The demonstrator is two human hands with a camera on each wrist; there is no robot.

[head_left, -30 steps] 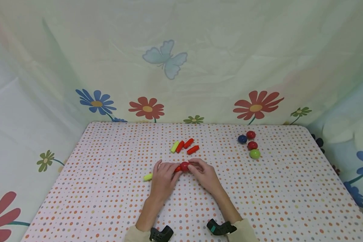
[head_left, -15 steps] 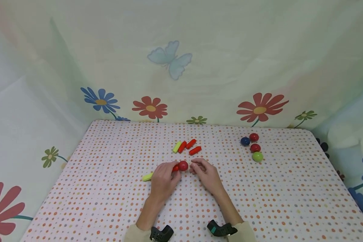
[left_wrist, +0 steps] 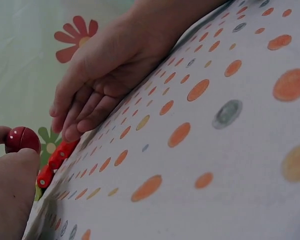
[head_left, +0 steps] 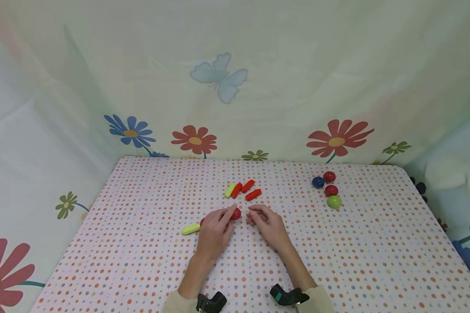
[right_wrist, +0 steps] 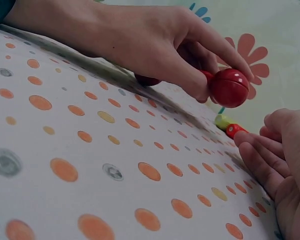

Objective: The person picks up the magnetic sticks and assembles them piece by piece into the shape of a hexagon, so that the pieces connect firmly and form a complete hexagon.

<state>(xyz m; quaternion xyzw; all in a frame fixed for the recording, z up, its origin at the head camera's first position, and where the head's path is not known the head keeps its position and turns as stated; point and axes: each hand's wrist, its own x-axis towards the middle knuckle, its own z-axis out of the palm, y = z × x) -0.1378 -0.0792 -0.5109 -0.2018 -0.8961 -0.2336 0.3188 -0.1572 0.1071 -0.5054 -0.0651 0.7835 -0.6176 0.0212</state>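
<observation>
Altogether, three red balls [head_left: 329,176], four red sticks [head_left: 253,194].

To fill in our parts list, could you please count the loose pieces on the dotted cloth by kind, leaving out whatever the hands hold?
Sticks: 5
Balls: 4
Total: 9
</observation>
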